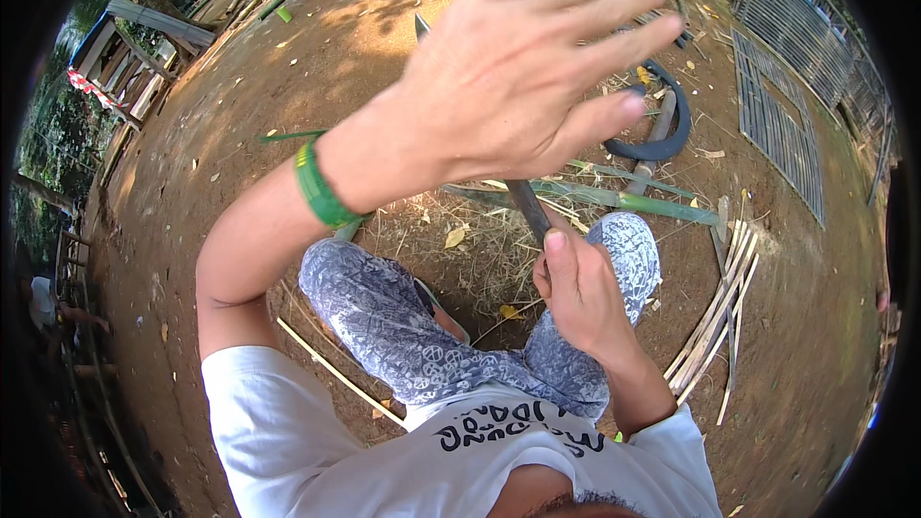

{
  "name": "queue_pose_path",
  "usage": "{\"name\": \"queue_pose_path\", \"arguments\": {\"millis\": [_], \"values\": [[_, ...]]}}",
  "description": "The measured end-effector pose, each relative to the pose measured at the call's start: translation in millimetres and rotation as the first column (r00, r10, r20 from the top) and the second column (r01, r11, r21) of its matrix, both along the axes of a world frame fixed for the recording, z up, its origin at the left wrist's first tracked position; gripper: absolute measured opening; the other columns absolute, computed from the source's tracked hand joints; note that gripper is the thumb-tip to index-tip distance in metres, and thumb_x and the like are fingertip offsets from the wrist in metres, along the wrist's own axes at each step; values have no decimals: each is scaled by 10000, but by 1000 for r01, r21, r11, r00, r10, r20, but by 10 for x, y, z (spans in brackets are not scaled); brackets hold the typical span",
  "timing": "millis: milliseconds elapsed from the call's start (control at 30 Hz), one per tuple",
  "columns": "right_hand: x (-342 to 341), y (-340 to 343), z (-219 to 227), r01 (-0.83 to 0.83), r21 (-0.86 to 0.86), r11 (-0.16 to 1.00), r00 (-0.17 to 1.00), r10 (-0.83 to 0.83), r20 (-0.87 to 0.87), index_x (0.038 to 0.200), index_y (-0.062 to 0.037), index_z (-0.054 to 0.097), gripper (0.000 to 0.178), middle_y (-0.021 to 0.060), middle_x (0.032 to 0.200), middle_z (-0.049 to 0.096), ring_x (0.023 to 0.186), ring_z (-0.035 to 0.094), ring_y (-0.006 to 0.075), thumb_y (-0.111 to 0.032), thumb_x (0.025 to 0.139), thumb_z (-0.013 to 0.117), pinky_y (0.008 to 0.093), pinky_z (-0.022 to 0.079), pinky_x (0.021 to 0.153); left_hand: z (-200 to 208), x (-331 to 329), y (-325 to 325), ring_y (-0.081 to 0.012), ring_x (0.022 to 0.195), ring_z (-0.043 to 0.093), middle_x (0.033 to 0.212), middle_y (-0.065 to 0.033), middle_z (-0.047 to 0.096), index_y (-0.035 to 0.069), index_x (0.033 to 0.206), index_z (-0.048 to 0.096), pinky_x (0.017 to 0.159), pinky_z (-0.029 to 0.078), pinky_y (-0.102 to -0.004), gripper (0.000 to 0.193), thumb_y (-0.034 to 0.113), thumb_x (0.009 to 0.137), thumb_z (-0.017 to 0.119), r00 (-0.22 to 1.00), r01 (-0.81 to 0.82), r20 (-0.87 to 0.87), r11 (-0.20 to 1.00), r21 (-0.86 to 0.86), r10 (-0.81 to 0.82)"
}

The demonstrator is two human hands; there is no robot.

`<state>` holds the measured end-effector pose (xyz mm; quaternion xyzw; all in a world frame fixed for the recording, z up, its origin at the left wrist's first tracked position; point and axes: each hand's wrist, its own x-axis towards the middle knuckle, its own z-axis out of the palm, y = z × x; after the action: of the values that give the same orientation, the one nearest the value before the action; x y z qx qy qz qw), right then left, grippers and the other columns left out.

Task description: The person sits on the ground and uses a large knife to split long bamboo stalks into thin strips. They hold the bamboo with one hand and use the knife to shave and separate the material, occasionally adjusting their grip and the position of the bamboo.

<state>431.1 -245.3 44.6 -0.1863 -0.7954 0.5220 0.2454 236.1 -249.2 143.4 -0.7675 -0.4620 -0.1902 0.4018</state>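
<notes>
A knife (531, 211) slants up and away to the left from the right hand (580, 293).
The right hand is closed around the dark handle above the person's knees; the long axis runs from there toward the far left, and a pointed tip shows beyond the left hand (518, 86). That hand, open with fingers spread, hides the middle. Green bamboo (672, 207) lies on the ground (307, 67) ahead, pale strips (715, 317) at right.
</notes>
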Motion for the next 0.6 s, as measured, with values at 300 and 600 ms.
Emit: {"name": "queue_pose_path", "arguments": {"millis": [300,600], "values": [[-51,48,-199,50,-53,997,999,-49,22,1344,54,554,526,57,537,478,488,538,185,-336,1098,302,356,429,514,-188,-72,173,-277,1195,587,1293,-121,614,82,1368,548,1044,425,-456,413,282,1010,505,997,75,-27,996,-41,-76],[-55,92,-156,86,-50,995,995,-84,46,1348,40,552,523,61,543,492,492,539,181,-345,1098,302,353,424,505,-613,-264,-283,-217,1044,604,1110,-147,622,-3,1113,578,975,470,-376,192,116,1001,476,349,211,747,824,526,-566]]}}
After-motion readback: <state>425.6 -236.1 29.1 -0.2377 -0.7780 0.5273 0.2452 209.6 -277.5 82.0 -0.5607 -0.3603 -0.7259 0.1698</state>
